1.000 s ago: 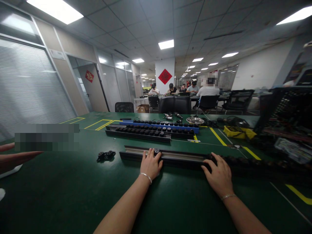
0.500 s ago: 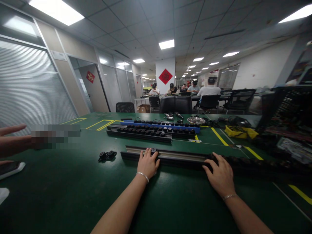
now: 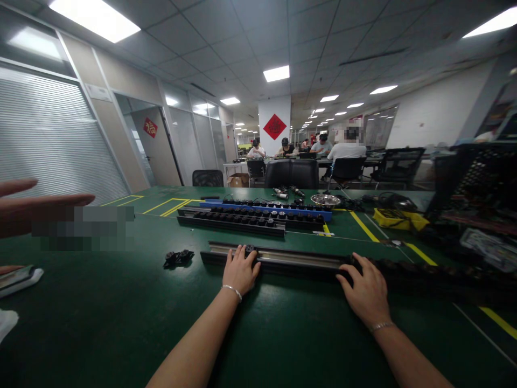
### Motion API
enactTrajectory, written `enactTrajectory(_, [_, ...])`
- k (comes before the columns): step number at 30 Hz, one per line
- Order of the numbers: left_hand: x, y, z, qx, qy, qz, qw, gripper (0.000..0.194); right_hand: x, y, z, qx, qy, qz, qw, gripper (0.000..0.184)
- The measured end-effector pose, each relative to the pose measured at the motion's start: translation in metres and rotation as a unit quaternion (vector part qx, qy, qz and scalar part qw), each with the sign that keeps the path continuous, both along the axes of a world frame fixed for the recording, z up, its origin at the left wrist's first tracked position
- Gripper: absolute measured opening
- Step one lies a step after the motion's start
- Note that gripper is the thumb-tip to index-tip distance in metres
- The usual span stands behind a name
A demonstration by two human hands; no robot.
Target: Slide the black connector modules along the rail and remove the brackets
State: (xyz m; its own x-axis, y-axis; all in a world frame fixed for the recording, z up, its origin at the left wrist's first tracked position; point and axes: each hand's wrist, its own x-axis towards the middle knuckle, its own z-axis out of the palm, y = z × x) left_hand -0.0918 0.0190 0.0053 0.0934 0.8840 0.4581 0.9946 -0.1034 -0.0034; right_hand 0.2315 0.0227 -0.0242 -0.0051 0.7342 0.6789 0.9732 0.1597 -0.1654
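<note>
The long black rail with a pale metallic channel (image 3: 299, 260) lies across the green tabletop (image 3: 121, 328) in front of the person, and the work on it looks partly done. The left hand (image 3: 239, 268) has its fingertips close together on a small black block (image 3: 251, 249) set in the channel towards the left end; whether they pinch it or only press on it, I cannot tell. The right hand (image 3: 367, 288) arches over the rail further right, thumb on the near side and fingers bent over the far side, moderately spread; how firmly it grips is unclear. Between the hands the channel shows bare, so that stretch seems unfilled, while a dark row of round black parts (image 3: 404, 268) runs on beyond the right hand, too dim to count. Loose black pieces (image 3: 177, 258) lie on the tabletop just beyond the left end. Behind, a black rail lined with round black rollers (image 3: 226, 221) looks largely filled, and a blue rail (image 3: 327, 215) also carries black parts. Of the containers, a yellow plastic tray (image 3: 379, 219) holds dark, slender items I cannot identify; the round shiny metal dish (image 3: 325, 200) has contents too small to make out.
</note>
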Motion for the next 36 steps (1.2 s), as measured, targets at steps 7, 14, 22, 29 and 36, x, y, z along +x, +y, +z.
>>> enactTrajectory(7, [-0.007,-0.002,0.004,-0.007,-0.001,0.017,1.0,0.038,0.001,0.001,-0.001,-0.001,0.001,0.004,1.0,0.028])
enactTrajectory(14, [-0.016,-0.002,0.005,-0.004,0.006,0.023,1.0,0.037,0.001,0.001,-0.001,-0.003,-0.005,-0.003,1.0,0.027])
enactTrajectory(22, [-0.025,-0.003,0.007,-0.013,0.006,0.037,0.999,0.038,0.001,0.001,-0.001,0.004,-0.005,-0.001,1.0,0.025])
enactTrajectory(29, [-0.033,-0.002,0.006,-0.015,0.004,0.04,0.999,0.038,0.001,0.001,-0.001,-0.004,-0.006,-0.001,1.0,0.027])
enactTrajectory(36, [-0.042,0.0,0.003,-0.007,0.012,0.043,0.999,0.04,0.002,0.001,-0.001,-0.011,-0.009,0.0,1.0,0.026])
